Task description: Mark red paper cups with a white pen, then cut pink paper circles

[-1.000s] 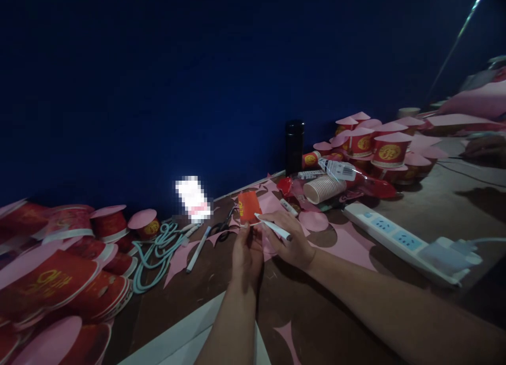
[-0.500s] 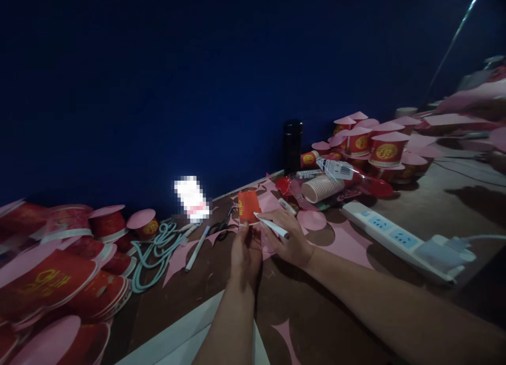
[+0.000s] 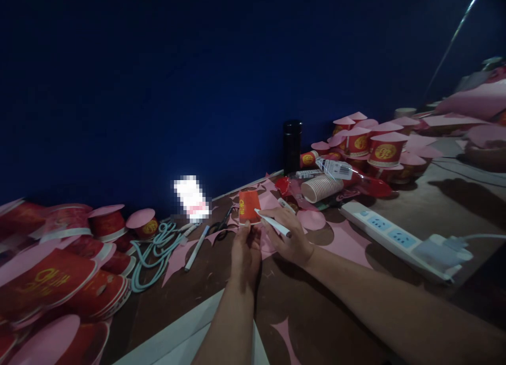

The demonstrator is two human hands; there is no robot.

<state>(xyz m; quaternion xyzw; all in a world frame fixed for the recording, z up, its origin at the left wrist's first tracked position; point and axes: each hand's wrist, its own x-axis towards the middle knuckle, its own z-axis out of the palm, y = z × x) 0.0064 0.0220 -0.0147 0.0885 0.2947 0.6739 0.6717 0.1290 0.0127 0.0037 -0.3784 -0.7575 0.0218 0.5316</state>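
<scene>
My left hand (image 3: 245, 252) is closed on the rim of a small red paper cup (image 3: 249, 208), which is upside down with its side towards me. Yellow lettering runs down the left part of the cup. In my right hand (image 3: 288, 237) is a white marker pen (image 3: 274, 223), its tip at the lower right side of the cup. Whether the tip touches the paper I cannot tell. Just left of the hands lie black scissors (image 3: 221, 227) and another white marker (image 3: 196, 249).
Red cups with pink paper discs (image 3: 387, 149) crowd the right back; more red cups (image 3: 59, 280) fill the left. A coiled pale cable (image 3: 156, 259), a glowing phone (image 3: 192, 198), a black flask (image 3: 292, 146), a cup stack (image 3: 322, 188) and a power strip (image 3: 395, 238) surround the hands.
The red cup has turned slightly, so its yellow lettering faces me a little more. The marker's tip has shifted slightly right and down, staying by the cup.
</scene>
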